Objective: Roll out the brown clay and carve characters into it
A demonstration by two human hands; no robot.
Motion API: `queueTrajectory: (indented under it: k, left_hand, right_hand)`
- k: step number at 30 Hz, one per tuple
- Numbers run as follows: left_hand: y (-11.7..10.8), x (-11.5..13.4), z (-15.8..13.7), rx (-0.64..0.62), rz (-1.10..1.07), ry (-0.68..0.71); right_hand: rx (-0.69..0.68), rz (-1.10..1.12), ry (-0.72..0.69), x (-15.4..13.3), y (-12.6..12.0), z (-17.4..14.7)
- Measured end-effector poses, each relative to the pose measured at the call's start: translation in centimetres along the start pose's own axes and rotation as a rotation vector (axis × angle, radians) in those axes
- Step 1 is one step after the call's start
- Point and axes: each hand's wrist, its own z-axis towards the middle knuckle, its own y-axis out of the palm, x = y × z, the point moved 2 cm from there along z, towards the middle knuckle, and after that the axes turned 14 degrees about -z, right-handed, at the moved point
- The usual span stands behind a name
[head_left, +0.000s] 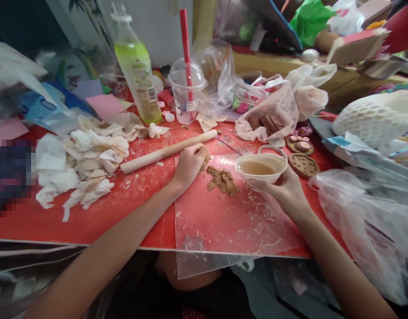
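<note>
My left hand (191, 163) is closed around a lump of brown clay (205, 163), which shows past its fingers. Beside it, a crumbly heap of the same brown clay (223, 180) lies on a clear plastic sheet (204, 221). In my right hand (285, 191) is a pale bowl (261, 178) of cloudy brownish liquid, held above the sheet with the thumb at its near side. A wooden rolling pin (167, 153) lies behind my left hand. Just past the bowl are a clear ring (273, 149) and a flat brown clay piece with dots (303, 165).
Crumpled tissues (87, 164) are piled on the left of the red table (140, 217). At the back stand a bottle of green liquid (137, 75) and a lidded plastic cup (186, 95) with a red straw. Plastic bags (366, 221) crowd the right side.
</note>
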Motion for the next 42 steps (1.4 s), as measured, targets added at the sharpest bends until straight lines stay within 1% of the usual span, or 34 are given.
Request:
queueTrajectory:
  k: [10,16,23,30,42]
  left_hand:
    - [0.00,-0.06,0.18,0.011,0.018,0.017]
    - [0.07,0.08,0.01,0.004,0.018,0.016]
    - [0.05,0.03,0.10,-0.002,0.042,0.015]
    - [-0.14,-0.14,0.23,-0.019,0.070,0.020]
    - [0.02,0.16,0.11,-0.010,0.070,0.006]
  right_hand:
    - [0.016,-0.029,-0.028,-0.06,0.06,-0.09]
    - [0.002,-0.059,-0.019,0.11,0.33,-0.24]
    - [0.014,-0.087,-0.060,0.17,0.15,-0.32]
    - [0.008,-0.089,-0.058,0.07,0.17,-0.30]
    - [0.012,-0.096,-0.079,-0.11,0.02,-0.27]
